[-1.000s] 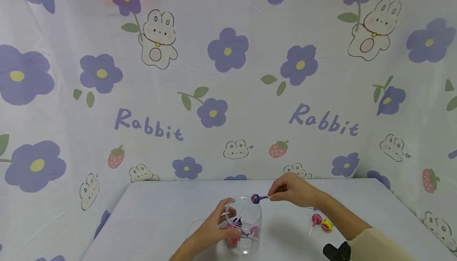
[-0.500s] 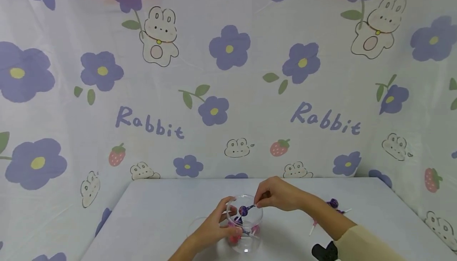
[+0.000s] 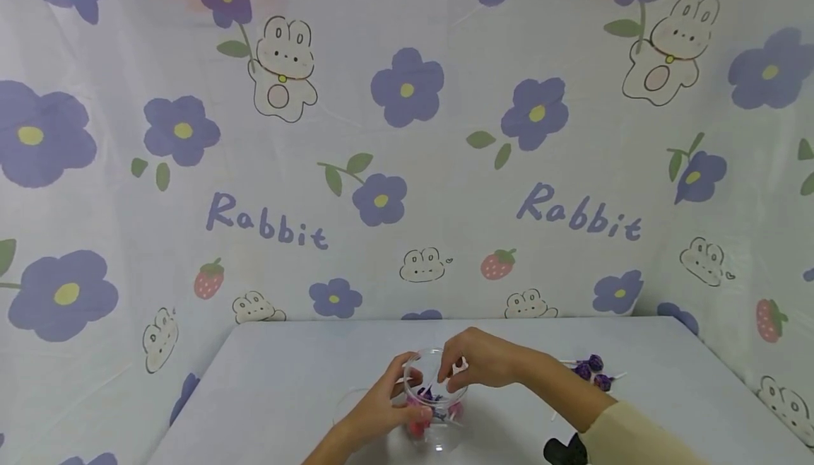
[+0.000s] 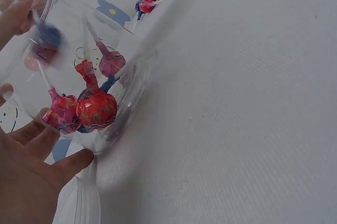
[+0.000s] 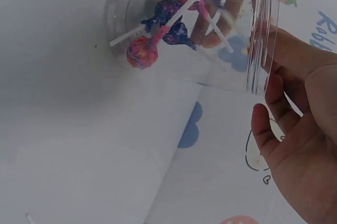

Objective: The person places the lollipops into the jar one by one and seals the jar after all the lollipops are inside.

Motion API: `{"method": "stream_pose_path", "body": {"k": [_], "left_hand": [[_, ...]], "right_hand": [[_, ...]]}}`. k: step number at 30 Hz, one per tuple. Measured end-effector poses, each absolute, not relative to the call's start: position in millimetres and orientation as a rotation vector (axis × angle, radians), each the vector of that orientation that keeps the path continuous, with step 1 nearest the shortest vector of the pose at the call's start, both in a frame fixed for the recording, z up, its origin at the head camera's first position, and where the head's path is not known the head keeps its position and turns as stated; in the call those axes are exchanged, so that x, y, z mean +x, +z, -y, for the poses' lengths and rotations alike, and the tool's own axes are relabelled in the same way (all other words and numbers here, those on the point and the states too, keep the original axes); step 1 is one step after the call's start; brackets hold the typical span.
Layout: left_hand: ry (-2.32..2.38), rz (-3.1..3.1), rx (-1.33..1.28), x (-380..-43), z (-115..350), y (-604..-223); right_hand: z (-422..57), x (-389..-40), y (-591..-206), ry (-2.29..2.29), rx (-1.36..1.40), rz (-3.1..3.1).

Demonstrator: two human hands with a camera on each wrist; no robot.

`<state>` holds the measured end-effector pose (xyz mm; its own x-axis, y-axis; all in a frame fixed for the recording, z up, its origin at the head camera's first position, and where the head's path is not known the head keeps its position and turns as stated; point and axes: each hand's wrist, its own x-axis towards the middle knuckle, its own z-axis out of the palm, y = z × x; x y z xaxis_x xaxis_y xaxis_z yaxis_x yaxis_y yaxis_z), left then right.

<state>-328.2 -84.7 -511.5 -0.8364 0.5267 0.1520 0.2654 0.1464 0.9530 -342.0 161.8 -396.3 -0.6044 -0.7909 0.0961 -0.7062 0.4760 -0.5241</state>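
A clear plastic jar (image 3: 445, 433) stands tilted on the table, gripped round its side by my left hand (image 3: 384, 408). Inside lie several wrapped lollipops, among them a red one (image 4: 97, 109) and a pink one (image 5: 142, 53). My right hand (image 3: 486, 359) is at the jar's mouth, its fingertips just inside the rim (image 5: 265, 34), thumb and forefinger apart. Below those fingers, a dark blue and red lollipop (image 4: 47, 42) shows blurred within the jar, near the mouth.
Several purple-wrapped lollipops (image 3: 594, 364) lie on the white table (image 3: 280, 380) to the right, partly behind my right forearm. A clear lid (image 4: 79, 203) lies left of the jar, mostly hidden by my left hand. A printed cloth (image 3: 407, 154) hangs behind the table.
My right hand has moved left and down to the jar's mouth with a purple lollipop, and has let it go into the jar. My left hand has kept its grip on the jar.
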Motion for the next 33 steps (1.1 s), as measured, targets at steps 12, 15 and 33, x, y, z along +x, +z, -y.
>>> {"method": "stream_pose_path", "body": {"k": [12, 15, 33], "left_hand": [[1.75, -2.188, 0.736, -327.6, 83.7, -510.9], [1.755, -2.187, 0.74, -327.7, 83.3, -510.7], [1.754, -2.199, 0.728, -326.3, 83.8, -508.7]], "right_hand": [[-181.0, -342.6, -397.5, -0.987, -1.217, -2.621], [-186.3, -342.2, -399.5, -1.009, -1.205, -2.636], [-225.4, -338.4, -399.3, -1.033, -1.097, -2.726]]}}
